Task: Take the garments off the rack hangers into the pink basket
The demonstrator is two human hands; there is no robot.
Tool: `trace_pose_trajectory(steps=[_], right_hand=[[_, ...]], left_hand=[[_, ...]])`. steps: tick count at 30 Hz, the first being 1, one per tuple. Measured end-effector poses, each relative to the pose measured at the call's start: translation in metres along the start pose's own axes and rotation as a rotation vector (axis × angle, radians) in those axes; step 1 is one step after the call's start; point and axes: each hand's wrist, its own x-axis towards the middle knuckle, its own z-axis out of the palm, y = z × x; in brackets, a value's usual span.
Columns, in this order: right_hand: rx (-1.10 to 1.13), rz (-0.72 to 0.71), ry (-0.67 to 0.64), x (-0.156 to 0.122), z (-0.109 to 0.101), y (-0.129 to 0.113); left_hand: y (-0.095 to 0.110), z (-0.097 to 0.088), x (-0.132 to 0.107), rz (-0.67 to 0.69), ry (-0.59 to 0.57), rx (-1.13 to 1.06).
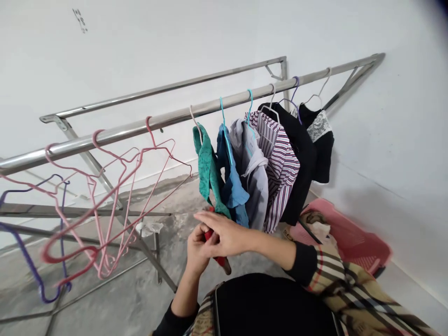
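The left grip (198, 247) curls shut around a red-handled tool (217, 258), which looks stiff and light and is best held by that handle; the right grip (227, 233) lies across it, though whether it clamps I cannot tell. The tool sits before the body, just below a green garment (208, 170) hanging from a steel drying rack (161, 119), with a pink basket (350, 228) off to the right.

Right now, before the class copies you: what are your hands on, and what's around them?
Left hand around red-handled object. Right hand over it. Green garment hanging just above. Pink wire hangers on the rail, left.
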Motion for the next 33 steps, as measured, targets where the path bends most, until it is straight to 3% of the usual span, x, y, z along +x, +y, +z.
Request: trace_pose_trajectory(steps=[3, 8, 10, 13, 15, 20, 25, 29, 33], right_hand=[[0.146, 0.063, -0.047, -0.027, 0.017, 0.028], [0.458, 0.155, -0.023, -0.060, 0.036, 0.042], [0.532, 0.208, 0.051, -0.070, 0.035, 0.037], [0.652, 0.303, 0.176, -0.083, 0.026, 0.028], [0.690, 0.363, 0.268, -0.091, 0.020, 0.024], [0.693, 0.434, 0.498, -0.110, 0.015, 0.019], [0.698, 0.459, 0.727, -0.116, 0.011, 0.023], [0.693, 0.403, 0.933, -0.100, -0.005, 0.028], [0.607, 0.369, 0.829, -0.075, -0.020, 0.024]], left_hand=[[0.012, 0.000, -0.002, 0.075, -0.162, -0.041], [0.032, 0.008, 0.012, 0.421, -0.360, 0.068], [0.038, 0.013, 0.027, 0.625, -0.284, 0.144], [0.044, 0.021, 0.057, 0.823, 0.086, 0.227], [0.045, 0.029, 0.079, 0.758, 0.180, 0.241], [0.047, 0.058, 0.111, 0.350, -0.089, 0.051], [0.055, 0.076, 0.104, 0.110, -0.034, 0.010], [0.065, 0.074, 0.096, -0.121, -0.163, -0.141], [0.075, 0.067, 0.086, -0.166, -0.222, -0.126]])
